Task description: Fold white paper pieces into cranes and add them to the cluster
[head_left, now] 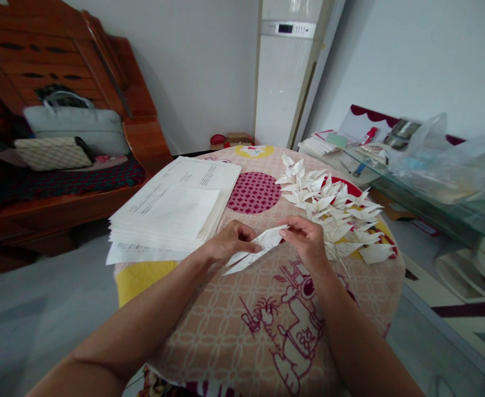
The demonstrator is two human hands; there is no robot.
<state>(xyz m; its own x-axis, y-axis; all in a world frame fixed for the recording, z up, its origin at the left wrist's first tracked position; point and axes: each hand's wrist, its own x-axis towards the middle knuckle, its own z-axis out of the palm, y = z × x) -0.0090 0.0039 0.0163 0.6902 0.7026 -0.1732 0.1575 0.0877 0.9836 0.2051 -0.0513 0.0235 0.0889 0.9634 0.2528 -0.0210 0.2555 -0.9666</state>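
Observation:
Both my hands pinch one folded piece of white paper (254, 251) just above a round table covered with a pink patterned cloth (242, 325). My left hand (231, 241) grips its left part, fingers closed over a fold. My right hand (306, 241) pinches the right tip between thumb and fingers. A pointed flap of the paper reaches down to the cloth. Right behind my right hand lies a pile of several folded white paper pieces (333, 207).
A thick stack of white printed sheets (174, 207) lies on the table's left, overhanging its edge. A wooden bench with bags (75, 129) stands at the left. A glass shelf with plastic bags (436, 176) runs along the right. A tall white appliance (284, 71) stands at the back.

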